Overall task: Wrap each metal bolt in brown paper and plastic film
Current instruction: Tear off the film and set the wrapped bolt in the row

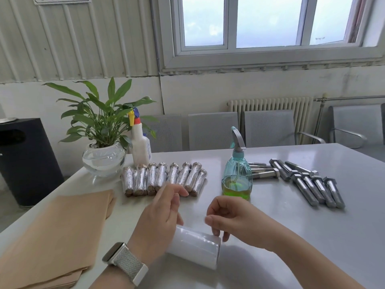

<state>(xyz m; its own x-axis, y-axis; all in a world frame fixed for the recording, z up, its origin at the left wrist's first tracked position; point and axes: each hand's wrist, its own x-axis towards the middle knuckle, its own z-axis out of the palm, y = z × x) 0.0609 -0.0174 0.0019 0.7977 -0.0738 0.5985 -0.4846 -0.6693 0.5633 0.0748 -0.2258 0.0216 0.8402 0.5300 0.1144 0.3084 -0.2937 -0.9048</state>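
Note:
A white roll of plastic film (195,248) lies on the table (291,236) close in front of me. My left hand (160,215) is at the roll's left end and hides it; its thumb and forefinger are close together, as if pinching clear film. My right hand (227,217) curls over the roll's right end with its fingertips on it. A stack of brown paper sheets (56,236) lies at the left. Several wrapped bolts (164,178) lie in a row behind my hands. Several bare metal bolts (308,182) lie at the right.
A teal spray bottle (237,176) with green liquid stands between the wrapped and the bare bolts. A white spray bottle (140,144) and a potted plant in a glass bowl (104,157) stand at the back left. Metal chairs (212,130) line the table's far side.

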